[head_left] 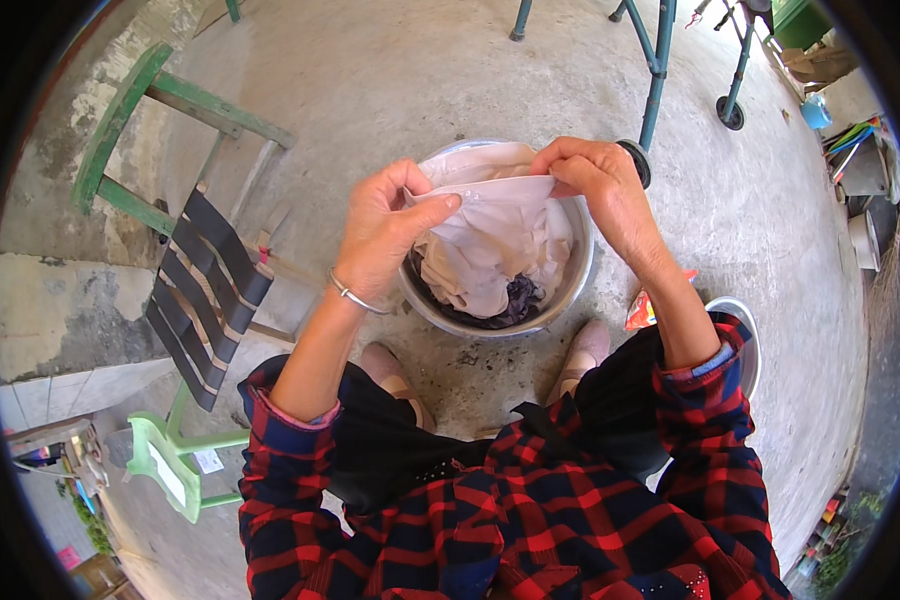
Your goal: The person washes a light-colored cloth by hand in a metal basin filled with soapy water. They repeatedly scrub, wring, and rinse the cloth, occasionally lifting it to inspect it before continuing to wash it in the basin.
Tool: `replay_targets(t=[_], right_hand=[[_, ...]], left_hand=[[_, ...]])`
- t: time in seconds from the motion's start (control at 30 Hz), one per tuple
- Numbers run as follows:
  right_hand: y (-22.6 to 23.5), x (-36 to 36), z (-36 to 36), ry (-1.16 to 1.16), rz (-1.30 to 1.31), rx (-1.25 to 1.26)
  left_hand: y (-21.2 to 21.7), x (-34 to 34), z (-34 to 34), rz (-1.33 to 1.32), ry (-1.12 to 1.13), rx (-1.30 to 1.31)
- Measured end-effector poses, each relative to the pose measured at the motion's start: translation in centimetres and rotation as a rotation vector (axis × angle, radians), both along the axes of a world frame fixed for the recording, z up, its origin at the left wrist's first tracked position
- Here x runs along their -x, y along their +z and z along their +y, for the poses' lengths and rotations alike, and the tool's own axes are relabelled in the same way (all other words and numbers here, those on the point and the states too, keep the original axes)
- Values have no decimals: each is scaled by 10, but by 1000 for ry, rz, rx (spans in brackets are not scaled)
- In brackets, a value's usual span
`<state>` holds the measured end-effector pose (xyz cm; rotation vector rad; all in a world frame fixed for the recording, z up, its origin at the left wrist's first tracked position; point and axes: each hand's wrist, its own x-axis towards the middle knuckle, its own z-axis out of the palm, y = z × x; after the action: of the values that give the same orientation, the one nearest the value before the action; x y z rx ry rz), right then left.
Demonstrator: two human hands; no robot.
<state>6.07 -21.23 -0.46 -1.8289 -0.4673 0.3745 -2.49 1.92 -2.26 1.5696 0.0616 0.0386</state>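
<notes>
A pale pinkish garment (505, 235) is stretched by its edge between my two hands, above a round metal basin (580, 285) on the floor. My left hand (385, 215) pinches one end of the edge, thumb on top. The other end is gripped by my right hand (595, 185), its fingers curled. The lower part of the garment hangs in bunched folds into the basin. Beneath it, a dark cloth (522, 298) shows at the basin's near side. What else lies in the basin is hidden by the garment.
To the left stand a green wooden frame (120, 130), a seat with black straps (210, 290) and a light green plastic stool (165, 465). A red packet (648, 305) and a second metal basin (753, 350) lie right of my knee. Blue-green wheeled metal legs (655, 100) stand beyond.
</notes>
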Motion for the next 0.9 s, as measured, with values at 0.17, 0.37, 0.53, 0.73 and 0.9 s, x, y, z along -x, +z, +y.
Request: replay_targets(t=[0.17,0.37,0.53,0.73,0.9], right_hand=[[0,-4,-6,110,-40,163],[8,-1,-3,17,178,-219],[3,-4,-4,-3,263,-331],[11,4,3,-14,264,-376],[14,7,8,32,318,-389]], left_hand=[[8,0,3,-91,46,59],[20,1,-3,-71,25,220],[17,1,0,40,9,183],[10,0,7,205,26,164],[15,1,0,77,61,289]])
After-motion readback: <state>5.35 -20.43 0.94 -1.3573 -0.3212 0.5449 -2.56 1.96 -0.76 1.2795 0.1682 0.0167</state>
